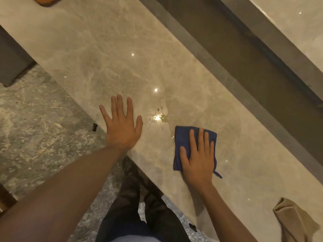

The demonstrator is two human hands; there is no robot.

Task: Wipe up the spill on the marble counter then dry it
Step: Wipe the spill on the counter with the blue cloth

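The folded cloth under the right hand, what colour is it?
Blue folded cloth, clearest in the head view.

Grey mottled stone floor lies below (glossy, speckled). A dark recessed channel runs beside pale polished stone.

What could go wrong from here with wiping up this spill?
1. The blue cloth sits beside the spill, not on it; a sideways swipe may just smear the puddle and droplets wider.
2. The left hand rests flat near the counter edge, close to the droplets, and could pick up liquid.
3. The beige cloth hangs at the edge and might slip off.
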